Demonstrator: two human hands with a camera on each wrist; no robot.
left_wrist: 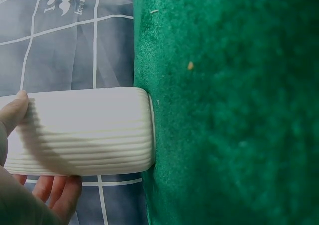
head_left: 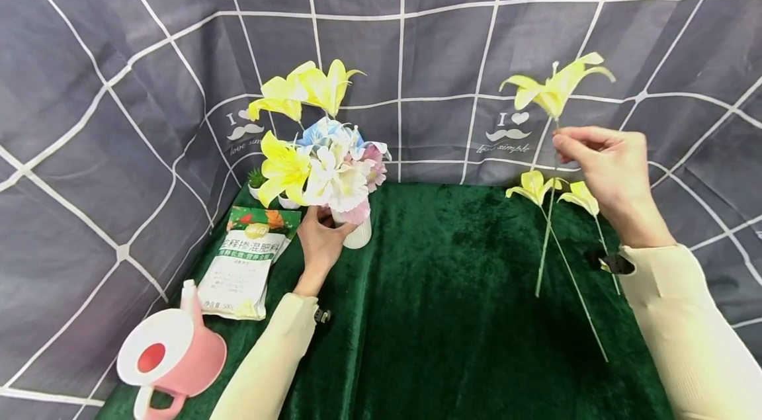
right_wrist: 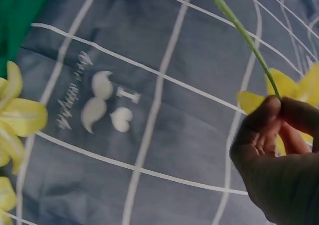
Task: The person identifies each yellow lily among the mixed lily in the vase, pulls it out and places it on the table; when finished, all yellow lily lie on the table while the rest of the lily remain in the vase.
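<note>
My left hand [head_left: 321,238] grips a white ribbed vase [head_left: 358,235]; in the left wrist view the thumb and fingers lie on either side of the vase [left_wrist: 89,130]. Out of its top rise yellow lilies [head_left: 284,167], a white flower [head_left: 338,176], blue petals and pink petals. My right hand [head_left: 616,175] pinches the stem of a single yellow lily [head_left: 556,86] just under the bloom, its stem hanging down. In the right wrist view the thumb and index finger meet on the green stem [right_wrist: 249,46]. Two more yellow lilies [head_left: 532,187] lie on the cloth below that hand.
A green velvet cloth [head_left: 440,314] covers the table. To the left are a fertilizer bag [head_left: 244,268], a pink and white watering can [head_left: 193,354] and small potted plants [head_left: 256,180]. A grey curtain with white grid lines [head_left: 446,63] stands behind.
</note>
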